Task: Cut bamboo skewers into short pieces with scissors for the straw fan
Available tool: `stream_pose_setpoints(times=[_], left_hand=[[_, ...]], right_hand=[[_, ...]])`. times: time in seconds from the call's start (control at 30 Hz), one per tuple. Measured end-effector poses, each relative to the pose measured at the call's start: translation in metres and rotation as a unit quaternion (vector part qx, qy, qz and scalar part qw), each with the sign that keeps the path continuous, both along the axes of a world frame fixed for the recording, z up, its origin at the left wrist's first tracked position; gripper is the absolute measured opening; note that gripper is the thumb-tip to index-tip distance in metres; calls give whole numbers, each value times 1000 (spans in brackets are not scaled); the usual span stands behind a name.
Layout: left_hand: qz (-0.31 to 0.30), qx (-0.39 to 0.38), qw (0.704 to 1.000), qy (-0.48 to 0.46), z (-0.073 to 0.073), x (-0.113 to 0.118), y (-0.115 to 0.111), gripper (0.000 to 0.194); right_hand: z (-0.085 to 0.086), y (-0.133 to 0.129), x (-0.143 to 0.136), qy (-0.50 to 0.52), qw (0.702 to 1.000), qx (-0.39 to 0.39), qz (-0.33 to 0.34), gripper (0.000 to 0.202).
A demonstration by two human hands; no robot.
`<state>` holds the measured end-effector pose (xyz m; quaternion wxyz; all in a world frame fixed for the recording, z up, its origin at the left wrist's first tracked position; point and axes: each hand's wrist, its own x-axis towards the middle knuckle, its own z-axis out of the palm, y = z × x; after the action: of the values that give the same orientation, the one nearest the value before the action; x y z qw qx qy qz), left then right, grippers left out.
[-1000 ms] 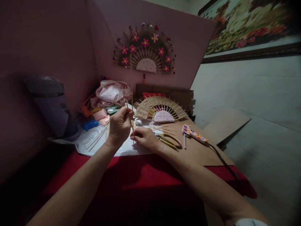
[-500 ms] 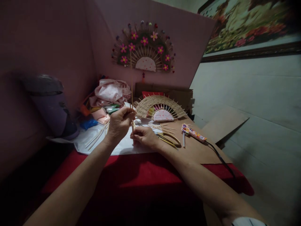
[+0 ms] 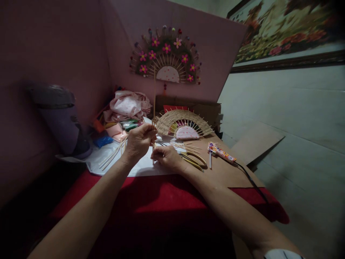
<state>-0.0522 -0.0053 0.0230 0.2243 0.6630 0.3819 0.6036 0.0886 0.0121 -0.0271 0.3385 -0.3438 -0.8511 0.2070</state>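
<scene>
Upright sticks: a thin bundle [image 3: 154, 93] stands between the two hands; one stick rises well above the rest. Exact count cannot be told.
Long axis: near vertical, running from well above the left hand down to just below the right fingertips. Whether the lower end touches the white sheet [image 3: 134, 169] cannot be told.
Left hand [image 3: 139, 139]: the higher of the two; thumb and fingers pinch the bundle from its left side.
Right hand [image 3: 168, 157]: lower, nearer the bottom end; fingertips pinch the bundle from its right side.
Scissors [image 3: 193, 164]: just right of the right hand, gold handles toward the person.
Loose sticks: one group [image 3: 111, 157] left of the left hand, another [image 3: 190, 146] beyond and right of the right hand.
Woven fan [image 3: 185, 115]: beyond both hands, slightly right.
Glue gun [image 3: 222, 153]: well right of the right hand, on brown board [image 3: 229, 176].
</scene>
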Motion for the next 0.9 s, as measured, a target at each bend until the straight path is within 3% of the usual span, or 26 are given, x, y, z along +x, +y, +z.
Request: stream_pose_setpoints(times=[0.27, 0.43, 0.7, 0.9], left_hand=[[-32, -11, 999, 5, 4, 2, -5, 14], [-53, -50, 997, -5, 6, 1, -8, 15], [-52, -42, 997, -25, 6, 1, -9, 15], [-66, -69, 995, -39, 4, 1, -7, 12]], right_hand=[[-6, -4, -4, 34, 999, -15, -8, 3], [-4, -6, -6, 10, 1000, 0, -14, 3], [-2, -8, -6, -22, 998, 64, -17, 6], [0, -8, -7, -32, 997, 55, -32, 5]])
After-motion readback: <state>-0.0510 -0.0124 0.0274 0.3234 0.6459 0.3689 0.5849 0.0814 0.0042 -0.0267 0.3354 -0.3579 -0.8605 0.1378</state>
